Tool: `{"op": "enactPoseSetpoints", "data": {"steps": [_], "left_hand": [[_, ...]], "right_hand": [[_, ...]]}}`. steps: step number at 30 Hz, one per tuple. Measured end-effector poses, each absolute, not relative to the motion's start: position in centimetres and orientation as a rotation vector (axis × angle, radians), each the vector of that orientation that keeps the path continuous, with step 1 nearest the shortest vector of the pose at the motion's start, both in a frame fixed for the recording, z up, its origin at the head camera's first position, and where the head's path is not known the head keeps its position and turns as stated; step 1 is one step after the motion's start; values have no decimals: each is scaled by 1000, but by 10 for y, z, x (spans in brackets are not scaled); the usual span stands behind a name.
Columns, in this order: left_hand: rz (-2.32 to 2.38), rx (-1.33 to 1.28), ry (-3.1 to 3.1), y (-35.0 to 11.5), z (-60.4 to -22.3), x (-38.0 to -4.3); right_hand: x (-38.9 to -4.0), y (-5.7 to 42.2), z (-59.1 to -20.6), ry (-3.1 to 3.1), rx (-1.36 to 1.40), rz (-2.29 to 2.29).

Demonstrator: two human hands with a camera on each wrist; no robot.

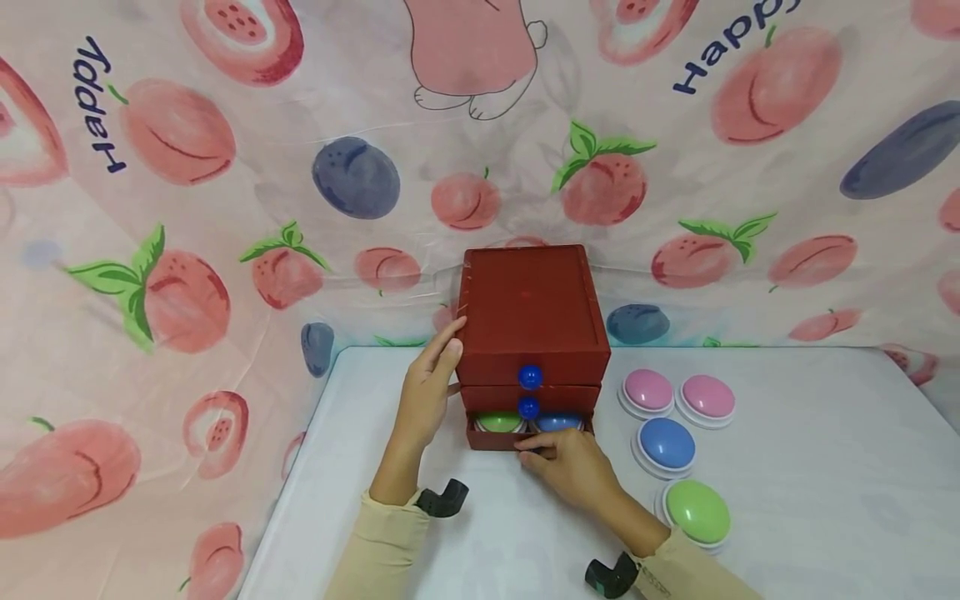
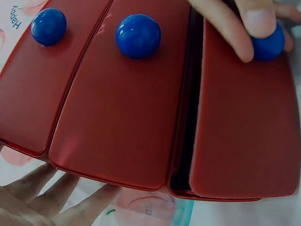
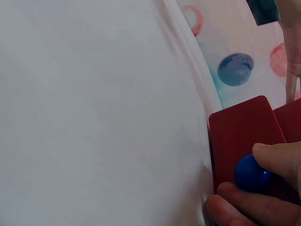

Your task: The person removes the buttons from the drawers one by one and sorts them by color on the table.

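A dark red cabinet (image 1: pixel 528 308) of three stacked drawers stands at the back of the table. Its bottom drawer (image 1: pixel 491 440) is pulled partly out and shows a green dome light (image 1: pixel 501 422) and a blue dome light (image 1: pixel 557 422) inside. My right hand (image 1: pixel 576 468) pinches that drawer's round blue knob (image 3: pixel 251 174) between thumb and fingers. With extended fingers, my left hand (image 1: pixel 423 398) rests against the cabinet's left side. The middle drawer's knob (image 1: pixel 528 407) and the top drawer's knob (image 1: pixel 530 377) are untouched.
Right of the cabinet, two pink dome lights (image 1: pixel 648 390), a blue dome light (image 1: pixel 667 444) and a green dome light (image 1: pixel 699 510) lie on the white table (image 1: pixel 825 467). A fruit-printed cloth (image 1: pixel 465 150) hangs directly behind the cabinet.
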State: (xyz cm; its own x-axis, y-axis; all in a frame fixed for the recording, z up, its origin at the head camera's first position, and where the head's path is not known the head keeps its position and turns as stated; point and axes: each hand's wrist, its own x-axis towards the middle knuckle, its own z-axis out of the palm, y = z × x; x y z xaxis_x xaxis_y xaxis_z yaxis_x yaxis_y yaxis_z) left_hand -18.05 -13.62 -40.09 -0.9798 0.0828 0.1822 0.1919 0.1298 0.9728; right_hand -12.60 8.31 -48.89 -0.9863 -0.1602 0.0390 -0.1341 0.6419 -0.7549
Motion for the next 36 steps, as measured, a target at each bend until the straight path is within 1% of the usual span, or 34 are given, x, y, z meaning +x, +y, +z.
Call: {"op": "enactPoseSetpoints", "data": {"steps": [9,30,36], "left_hand": [[-2002,-277,-2302,-136,-401,-181],[-2001,-276,-2309,-135,-401,-180],[-1993,-260,-2310,-136,-399,-179]], "right_hand": [[-110,86,-488,2783,-249,-1258],[-76,89,-482,2786,-346,-1137],[-77,93,-479,2755,-474,-1134]]}}
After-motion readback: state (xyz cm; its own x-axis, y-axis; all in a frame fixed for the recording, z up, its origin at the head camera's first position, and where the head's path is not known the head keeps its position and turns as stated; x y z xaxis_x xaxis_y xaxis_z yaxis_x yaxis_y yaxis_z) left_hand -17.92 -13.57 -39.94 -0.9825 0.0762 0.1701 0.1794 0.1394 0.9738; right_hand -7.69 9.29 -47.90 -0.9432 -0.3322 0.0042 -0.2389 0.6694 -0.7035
